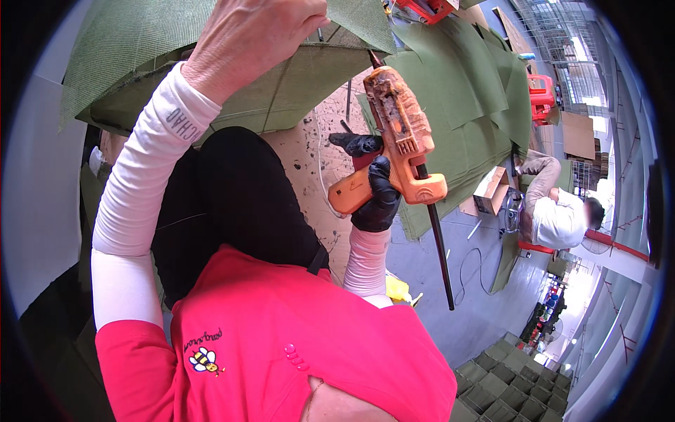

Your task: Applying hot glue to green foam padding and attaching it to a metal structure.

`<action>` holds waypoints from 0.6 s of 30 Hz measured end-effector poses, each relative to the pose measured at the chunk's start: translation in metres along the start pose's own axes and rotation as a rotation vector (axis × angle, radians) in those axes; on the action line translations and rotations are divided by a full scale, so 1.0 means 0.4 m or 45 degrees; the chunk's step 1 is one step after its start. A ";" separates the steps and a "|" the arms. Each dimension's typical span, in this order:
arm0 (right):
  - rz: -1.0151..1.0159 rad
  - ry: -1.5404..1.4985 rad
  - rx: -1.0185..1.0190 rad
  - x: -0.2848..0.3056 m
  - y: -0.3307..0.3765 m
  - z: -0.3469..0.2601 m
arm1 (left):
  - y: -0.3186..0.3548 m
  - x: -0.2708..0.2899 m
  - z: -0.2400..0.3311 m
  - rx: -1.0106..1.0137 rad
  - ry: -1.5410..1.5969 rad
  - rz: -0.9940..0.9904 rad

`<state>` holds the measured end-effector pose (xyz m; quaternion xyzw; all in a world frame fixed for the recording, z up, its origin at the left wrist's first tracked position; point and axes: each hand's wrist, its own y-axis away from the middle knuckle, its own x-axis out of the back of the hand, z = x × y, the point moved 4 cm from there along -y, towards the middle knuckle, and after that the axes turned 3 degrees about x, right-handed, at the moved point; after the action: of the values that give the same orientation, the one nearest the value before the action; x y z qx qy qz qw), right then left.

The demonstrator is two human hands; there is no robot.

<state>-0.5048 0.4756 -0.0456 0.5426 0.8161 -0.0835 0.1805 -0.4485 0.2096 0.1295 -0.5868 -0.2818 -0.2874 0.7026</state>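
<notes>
My right hand (378, 200), in a black glove, is wrapped round the handle of an orange hot glue gun (399, 112). The gun's body is stained brown, and a long black glue stick (441, 260) sticks out of its rear. Its dark nozzle points up at the edge of a green woven fabric piece (140, 53), a curved, box-like form over my knees. Above that piece, my bare left hand (256, 42) has its fingers curled closed at the top of the view. What they pinch, if anything, is hidden.
Flat green sheets (464, 91) lie stacked to the right, near an open cardboard box (491, 190). Beyond, a person in a white top (559, 221) sits bent over. A red plastic stool (541, 98) stands farther up. Several green pieces (517, 380) fill the lower right.
</notes>
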 end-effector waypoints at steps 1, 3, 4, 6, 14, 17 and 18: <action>-0.010 0.002 0.032 -0.002 0.001 0.000 | 0.000 0.000 -0.001 0.005 0.001 -0.002; -0.067 0.009 0.083 -0.009 -0.010 0.006 | 0.001 0.001 -0.001 0.007 0.007 0.000; -0.115 0.013 0.100 -0.012 -0.025 0.011 | 0.002 0.002 -0.001 0.005 0.011 0.004; -0.133 0.046 0.137 -0.007 -0.038 0.017 | 0.005 0.003 0.000 0.005 0.011 0.004; -0.131 0.115 0.121 0.003 -0.040 0.026 | 0.005 0.002 0.003 -0.007 0.000 0.019; -0.064 0.083 0.135 -0.011 -0.021 0.013 | 0.006 0.003 0.000 0.003 0.019 0.024; -0.046 0.071 0.133 -0.016 -0.014 0.009 | 0.005 0.003 0.000 -0.003 0.019 0.026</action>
<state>-0.5070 0.4667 -0.0469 0.5385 0.8251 -0.1141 0.1274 -0.4461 0.2097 0.1289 -0.5885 -0.2702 -0.2848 0.7068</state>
